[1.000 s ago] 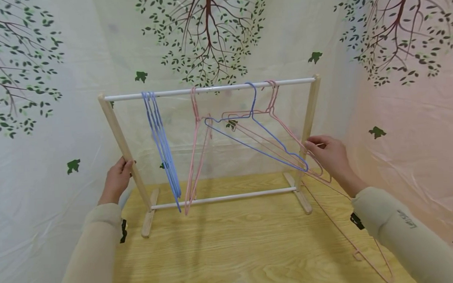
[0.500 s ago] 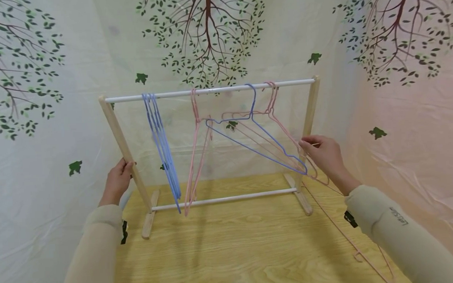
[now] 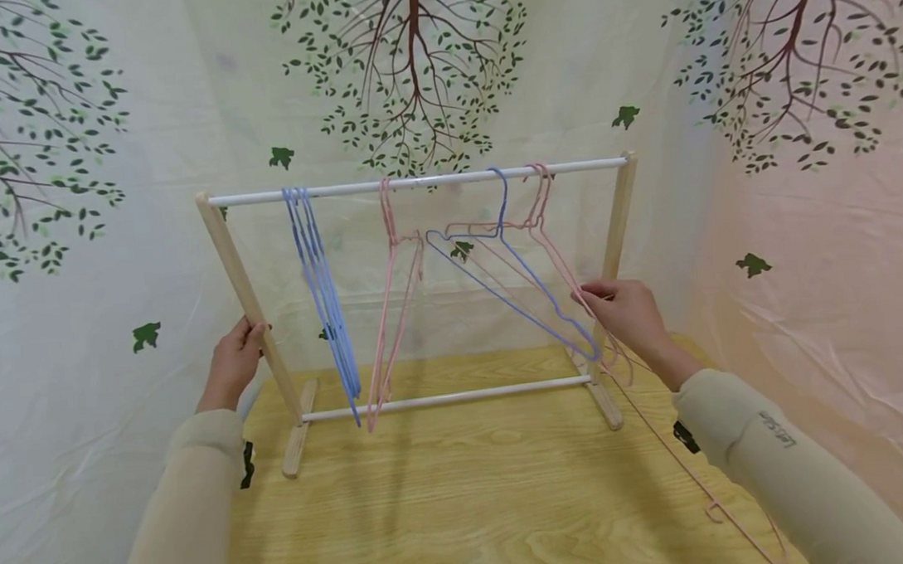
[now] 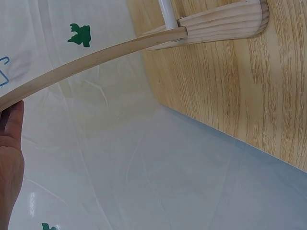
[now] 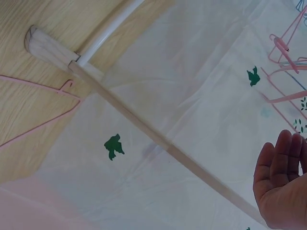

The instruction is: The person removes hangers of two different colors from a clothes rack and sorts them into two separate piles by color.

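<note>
Wooden hanger rack (image 3: 252,299): two pale, round-edged uprights on flat wooden feet, joined by a white top rail (image 3: 418,181) and a white lower rail (image 3: 446,397); standing on a light wood-grain worktop (image 3: 459,497), toward its far edge.

Left hand (image 3: 234,362): fingers curled round the left upright about halfway up, grasping it; only the edge of the palm visible in the left wrist view.

Right hand (image 3: 626,316): near the right upright, fingertips pinching the thin sloping wire of a pink hanger (image 3: 563,270) at its lower right shoulder; fingers shown fairly straight and close together in the right wrist view.

Hangers on the top rail, all thin coated wire, triangular with hooked necks:
- blue bundle (image 3: 321,295), several together, hanging edge-on near the left end;
- single pink hanger (image 3: 391,301), edge-on, near the middle;
- blue hanger (image 3: 511,280), face-on and tilted, lower corner just beside the right hand;
- pink hangers behind and beside it, overlapping, including the one pinched.

Loose pink hanger (image 3: 728,513): lying flat on the worktop at the right front, under the right sleeve, partly hidden.

Backdrop (image 3: 414,76): smooth pale sheeting, slightly wrinkled, printed with brown-branched, green-leaved trees; draped behind and to both sides.

Sleeves: beige, soft knit, on both arms.
</note>
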Demonstrator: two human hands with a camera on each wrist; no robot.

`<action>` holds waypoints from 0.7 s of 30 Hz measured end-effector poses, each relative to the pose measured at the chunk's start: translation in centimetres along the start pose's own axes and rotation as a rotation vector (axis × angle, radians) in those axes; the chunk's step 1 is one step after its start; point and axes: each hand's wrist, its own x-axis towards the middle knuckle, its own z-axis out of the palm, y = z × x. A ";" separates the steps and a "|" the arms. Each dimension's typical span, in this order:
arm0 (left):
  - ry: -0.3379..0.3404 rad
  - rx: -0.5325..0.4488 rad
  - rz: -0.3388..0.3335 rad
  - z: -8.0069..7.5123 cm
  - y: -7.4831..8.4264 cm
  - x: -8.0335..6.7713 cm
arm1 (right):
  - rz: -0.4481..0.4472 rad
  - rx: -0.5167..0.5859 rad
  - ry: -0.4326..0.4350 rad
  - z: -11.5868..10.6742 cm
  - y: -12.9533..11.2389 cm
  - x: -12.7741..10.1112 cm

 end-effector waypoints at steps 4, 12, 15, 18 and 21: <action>-0.004 -0.013 0.002 0.0 -0.1 0.0 | 0.015 -0.030 0.015 0.2 -0.1 0.1; -0.005 -0.014 0.020 -0.1 -0.1 0.1 | 0.028 -0.020 0.114 -0.4 0.9 0.1; -0.010 -0.014 0.018 -0.1 -0.1 0.0 | 0.026 0.022 0.134 -0.8 0.9 0.0; -0.011 -0.013 0.019 -0.1 -0.1 0.0 | 0.025 0.050 0.159 -1.2 0.8 -0.1; -0.015 -0.014 0.017 -0.1 -0.1 0.0 | -0.004 0.037 0.195 -1.6 1.0 -0.1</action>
